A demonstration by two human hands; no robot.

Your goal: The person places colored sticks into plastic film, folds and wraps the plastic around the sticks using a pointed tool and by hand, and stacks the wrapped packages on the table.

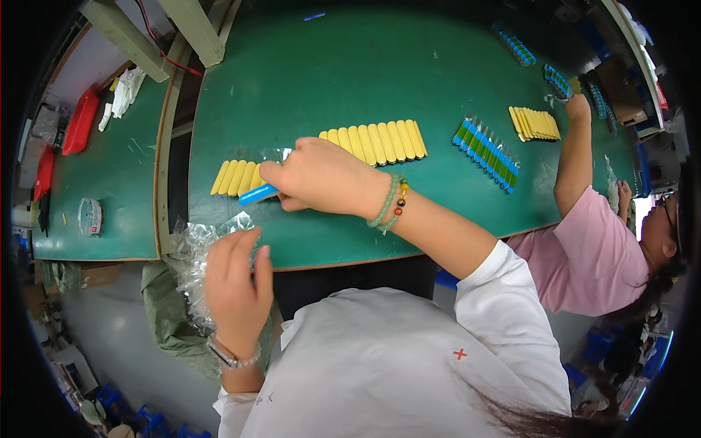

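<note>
My right hand [314, 175] is closed round a slim blue stick-shaped piece [258, 194], whose kind I cannot make out. A bit of clear film shows behind its knuckles. This hand is over the yellow pieces, between a short row of rounded yellow strips [232, 177] and a longer yellow row [376, 142], hiding part of both. My left hand [237, 281] is lower, at the table's front edge, fingers up and thumb apart, with nothing visible in it. Right beside it, a heap of crumpled clear plastic film [197, 252] hangs over the edge.
On the green table [350, 66] lie a slanted row of blue-and-green wrapped pieces [488, 155] and another yellow stack [537, 124]. A person in a pink sleeve [584, 248] reaches in at right. A side table at left holds red trays [80, 120] and a clear tub [90, 217].
</note>
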